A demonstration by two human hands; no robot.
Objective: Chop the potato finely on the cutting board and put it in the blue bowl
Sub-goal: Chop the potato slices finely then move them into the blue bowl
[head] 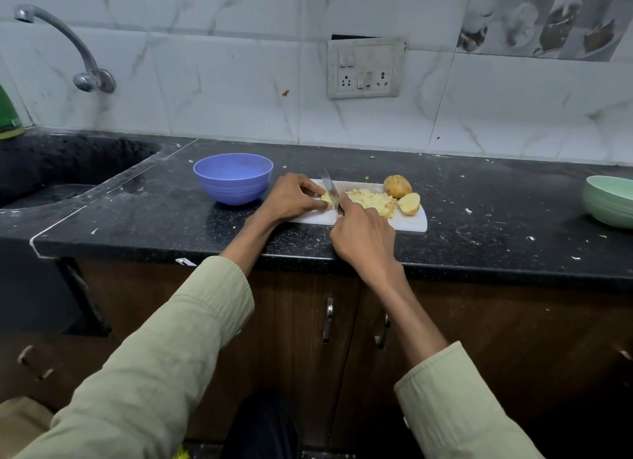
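A white cutting board (412, 221) lies on the black counter. My left hand (294, 195) pinches a small potato piece (325, 197) at the board's left end. My right hand (363, 234) grips a knife (329, 188) whose blade stands on that piece, right beside my left fingertips. A heap of chopped potato (371, 201) lies in the middle of the board. A whole potato (397, 185) and a cut half (409, 204) sit at the board's right end. The blue bowl (233, 178) stands just left of the board and looks empty.
A dark sink (51, 174) with a curved tap (68, 44) lies to the left. A pale green bowl (608, 200) stands at the counter's right edge. A green object (8, 116) sits at far left. Potato scraps dot the counter (496, 219).
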